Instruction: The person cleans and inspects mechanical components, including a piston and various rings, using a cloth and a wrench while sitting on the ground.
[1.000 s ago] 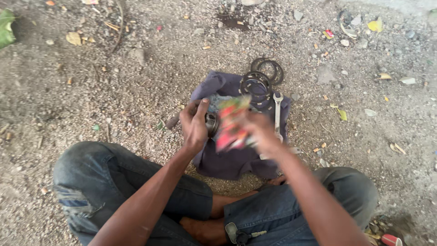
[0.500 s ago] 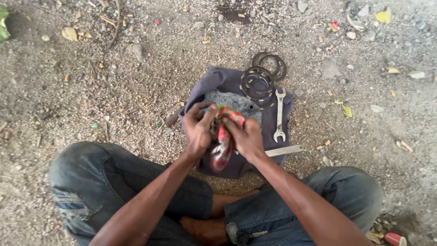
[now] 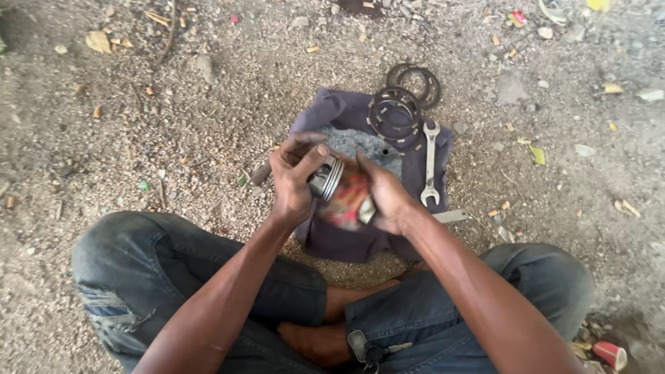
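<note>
- The left hand [image 3: 294,176] is closed around a metal piston [image 3: 325,178], grooved rim showing, held above the purple cloth [image 3: 346,111].
- The right hand [image 3: 388,197] clutches a red patterned rag [image 3: 344,197] against the piston; the rag is blurred and partly hidden by the fingers.
- On the cloth lie one open-ended spanner [image 3: 430,163] and one grey gasket sheet [image 3: 360,142], half covered by the hands.
- Ring plates [image 3: 395,111] are stacked at the far edge; their count is unclear.
</note>
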